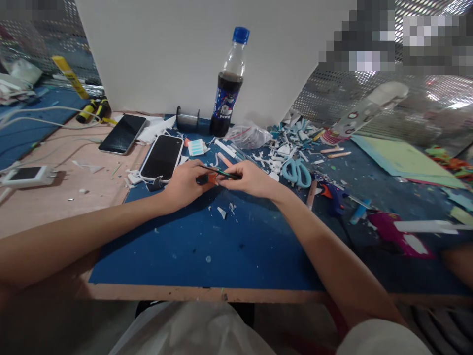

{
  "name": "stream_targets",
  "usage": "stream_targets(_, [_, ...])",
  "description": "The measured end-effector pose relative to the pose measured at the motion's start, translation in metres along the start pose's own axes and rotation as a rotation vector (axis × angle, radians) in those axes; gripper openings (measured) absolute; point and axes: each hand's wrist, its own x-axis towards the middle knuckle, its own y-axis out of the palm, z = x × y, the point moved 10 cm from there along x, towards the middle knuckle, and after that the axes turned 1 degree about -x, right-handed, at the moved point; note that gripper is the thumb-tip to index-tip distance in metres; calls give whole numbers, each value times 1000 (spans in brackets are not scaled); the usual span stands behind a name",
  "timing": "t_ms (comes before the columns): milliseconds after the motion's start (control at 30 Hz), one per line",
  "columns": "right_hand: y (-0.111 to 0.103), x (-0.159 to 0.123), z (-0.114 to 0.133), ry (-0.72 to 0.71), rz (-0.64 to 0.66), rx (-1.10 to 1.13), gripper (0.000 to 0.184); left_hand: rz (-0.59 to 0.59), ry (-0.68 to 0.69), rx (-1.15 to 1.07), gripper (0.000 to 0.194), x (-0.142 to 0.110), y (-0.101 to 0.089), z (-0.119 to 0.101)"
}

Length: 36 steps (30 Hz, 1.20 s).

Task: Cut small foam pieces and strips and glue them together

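My left hand (186, 183) is closed around a small black-and-orange piece (211, 178), mostly covered by the fingers. My right hand (253, 178) pinches a thin, dark, pencil-like tool (223, 172), whose tip points left over that piece. Both hands meet just above the blue mat (207, 241), fingertips almost touching. White scraps (221, 212) lie on the mat below them. Behind my left hand rests a white-framed phone (162, 157). Pale sticks and pens (226, 148) lie just beyond my fingers.
A Pepsi bottle (226, 88) and a wire spool (187, 119) stand at the back. Blue-handled scissors (296, 172), a heap of foam offcuts (291, 140) and a glue gun (335, 197) lie right. A dark phone (123, 134) and white charger (29, 176) lie left. Someone's arm (460, 264) shows far right.
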Motion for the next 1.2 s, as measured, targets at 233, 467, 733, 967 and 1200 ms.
stream_targets(233, [3, 1, 4, -34, 0, -26, 39, -13, 44, -4, 19, -1, 0, -3])
stream_targets(467, [8, 0, 7, -20, -78, -185, 20, 10, 38, 5, 21, -3, 4, 2])
stream_targets(733, [7, -2, 4, 62, -168, -333, 7, 30, 28, 21, 17, -2, 4, 0])
stream_targets(967, [-12, -5, -8, 134, -158, -173, 15, 5, 21, 36, 19, -2, 3, 2])
stream_targets(1200, [-7, -6, -16, 165, -27, -19, 22, -9, 15, 27, 21, -2, 3, 3])
